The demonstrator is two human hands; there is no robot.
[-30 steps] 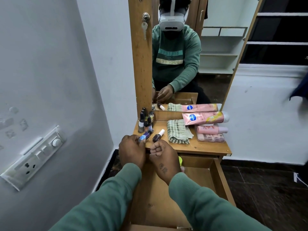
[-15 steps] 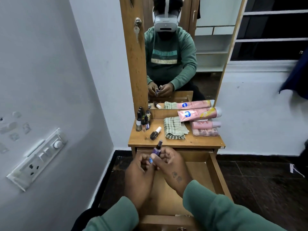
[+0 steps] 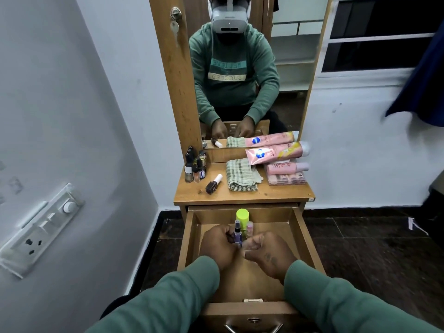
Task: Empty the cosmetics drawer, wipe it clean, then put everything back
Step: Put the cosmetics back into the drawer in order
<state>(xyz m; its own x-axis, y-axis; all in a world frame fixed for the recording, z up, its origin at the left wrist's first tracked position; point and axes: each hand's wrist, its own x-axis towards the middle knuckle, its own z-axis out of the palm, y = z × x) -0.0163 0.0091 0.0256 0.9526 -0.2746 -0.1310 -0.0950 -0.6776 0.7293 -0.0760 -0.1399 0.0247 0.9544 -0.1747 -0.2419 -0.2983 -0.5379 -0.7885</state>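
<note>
Both hands are down inside the open drawer (image 3: 305,239). The left hand (image 3: 219,241) has its fingers curled round a small purple spray bottle (image 3: 237,234) and holds it upright toward the back, just in front of a green-capped bottle (image 3: 242,215) and a little pink bottle (image 3: 249,228). The right hand (image 3: 268,251) sits just beside it with fingers curled in; whether it grips the bottle, I can't tell. Up on the tabletop (image 3: 240,197) lie a checked cloth (image 3: 241,175) and pink tubes (image 3: 276,152).

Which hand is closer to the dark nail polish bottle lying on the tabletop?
Left. The left hand, holding a purple spray bottle in the drawer, sits almost straight below the nail polish bottle; the right hand lies further right.
</note>
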